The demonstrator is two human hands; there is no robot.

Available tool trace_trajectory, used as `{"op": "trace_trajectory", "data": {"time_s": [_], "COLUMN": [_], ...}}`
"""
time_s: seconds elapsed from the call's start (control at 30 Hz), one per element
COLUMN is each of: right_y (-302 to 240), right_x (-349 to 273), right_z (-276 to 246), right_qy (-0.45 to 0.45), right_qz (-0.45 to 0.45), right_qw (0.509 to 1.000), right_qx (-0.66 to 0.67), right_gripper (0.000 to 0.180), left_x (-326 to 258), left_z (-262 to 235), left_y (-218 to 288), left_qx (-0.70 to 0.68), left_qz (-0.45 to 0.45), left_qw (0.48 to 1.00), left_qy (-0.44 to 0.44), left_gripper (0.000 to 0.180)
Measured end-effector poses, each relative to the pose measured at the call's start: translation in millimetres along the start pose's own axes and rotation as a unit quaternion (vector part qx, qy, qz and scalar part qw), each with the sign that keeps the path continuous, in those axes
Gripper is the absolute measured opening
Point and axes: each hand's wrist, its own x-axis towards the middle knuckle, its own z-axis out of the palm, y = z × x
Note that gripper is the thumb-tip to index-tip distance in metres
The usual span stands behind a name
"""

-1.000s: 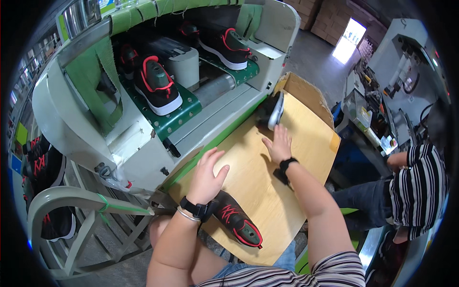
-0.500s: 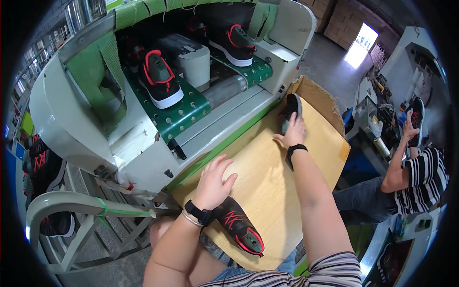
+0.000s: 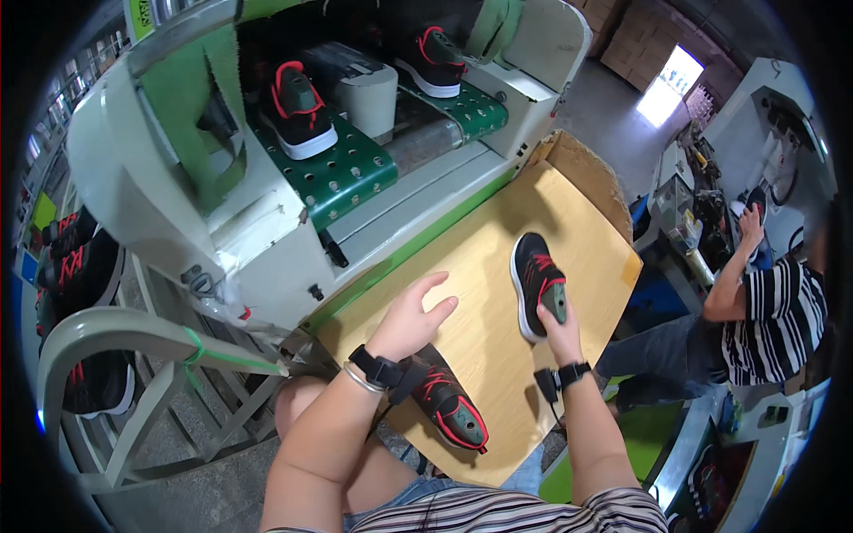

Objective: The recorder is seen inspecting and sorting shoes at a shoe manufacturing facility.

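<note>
Right hand [image 3: 562, 336]: fingers are gripping the heel end of a white-soled black sneaker [image 3: 533, 280], holding it over the pale wooden tabletop [image 3: 591, 231] | Left hand [image 3: 410, 322]: fingers are hanging loosely open, thumb apart, holding nothing | Red-trimmed second sneaker [image 3: 449, 404]: is lying on the tabletop near that hand, heel facing the person

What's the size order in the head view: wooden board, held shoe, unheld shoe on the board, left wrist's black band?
1. Wooden board
2. Held shoe and unheld shoe: look alike, too close to rank
3. Black band
</note>
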Motion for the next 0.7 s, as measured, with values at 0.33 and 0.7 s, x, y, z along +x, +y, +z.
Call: {"op": "trace_trajectory", "data": {"time_s": [0.33, 0.7], "right_y": [-181, -120], "right_x": [-34, -150], "right_z": [81, 82], "right_qy": [-0.127, -0.403], "right_qz": [-0.069, -0.151], "right_qw": [0.963, 0.879], "right_qx": [0.226, -0.206], "right_gripper": [0.052, 0.094], "left_x": [-5, -2], "left_z": [-4, -59], "left_y": [12, 42], "left_qx": [-0.450, -0.599], "left_qz": [-0.076, 0.138], "left_qw": [0.871, 0.780], "left_qy": [-0.182, -0.113], "left_gripper": [0.073, 0.056]}}
